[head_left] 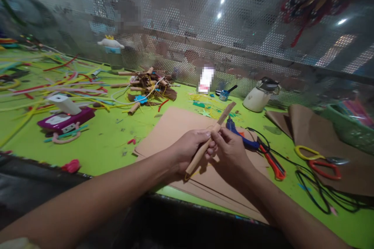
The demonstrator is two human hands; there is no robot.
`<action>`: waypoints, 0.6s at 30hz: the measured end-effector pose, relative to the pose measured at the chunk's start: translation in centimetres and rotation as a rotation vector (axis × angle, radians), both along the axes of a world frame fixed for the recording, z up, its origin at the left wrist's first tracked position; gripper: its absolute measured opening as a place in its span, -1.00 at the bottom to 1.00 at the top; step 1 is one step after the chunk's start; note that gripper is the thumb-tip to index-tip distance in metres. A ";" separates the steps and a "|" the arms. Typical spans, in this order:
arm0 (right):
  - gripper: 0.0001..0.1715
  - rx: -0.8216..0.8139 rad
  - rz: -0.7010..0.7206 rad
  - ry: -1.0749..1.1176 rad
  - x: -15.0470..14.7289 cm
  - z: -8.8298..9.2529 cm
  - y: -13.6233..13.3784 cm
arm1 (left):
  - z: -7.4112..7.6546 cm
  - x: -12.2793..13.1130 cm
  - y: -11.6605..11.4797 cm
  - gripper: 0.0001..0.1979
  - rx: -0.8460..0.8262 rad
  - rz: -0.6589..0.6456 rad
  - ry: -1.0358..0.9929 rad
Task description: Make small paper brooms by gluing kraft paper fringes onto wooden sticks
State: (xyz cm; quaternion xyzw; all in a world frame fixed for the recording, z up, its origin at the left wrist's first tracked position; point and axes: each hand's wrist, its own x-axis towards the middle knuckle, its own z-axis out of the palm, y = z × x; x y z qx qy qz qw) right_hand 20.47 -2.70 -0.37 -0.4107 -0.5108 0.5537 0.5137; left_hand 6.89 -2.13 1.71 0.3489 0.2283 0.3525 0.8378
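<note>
Both hands hold a rolled brown paper stick [222, 118] above a sheet of brown cardboard [172, 128] on the green table. My left hand [189, 148] is wrapped round the stick's lower half. My right hand [230, 151] pinches the stick near its middle with thumb and fingers. The stick slants up to the right, its upper end free. A thin yellow wire hangs from its lower end.
A blue glue gun [242, 137] with an orange trigger and black cord lies right of the hands. Yellow and red scissors [318, 160] rest on brown paper. Left lie pipe cleaners [58, 85], a purple box [66, 118] and a pile of rolled sticks [149, 85]. A mesh wall stands behind.
</note>
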 end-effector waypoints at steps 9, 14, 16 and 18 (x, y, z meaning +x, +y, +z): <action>-0.64 -0.133 0.061 0.128 0.1 0.4 -0.1 | -0.3 0.2 -0.1 -0.92 -0.044 -0.001 -0.091; -0.59 -0.132 0.231 0.099 0.9 0.6 0.6 | -0.4 -0.3 0.1 -0.91 -0.006 -0.090 -0.125; -0.59 -0.132 0.294 0.109 1.3 0.7 0.9 | -0.3 -0.4 0.1 -0.88 0.025 -0.109 -0.118; -0.59 -0.109 0.313 0.104 1.8 0.9 1.2 | -0.1 -0.6 0.0 -0.87 0.063 -0.098 -0.089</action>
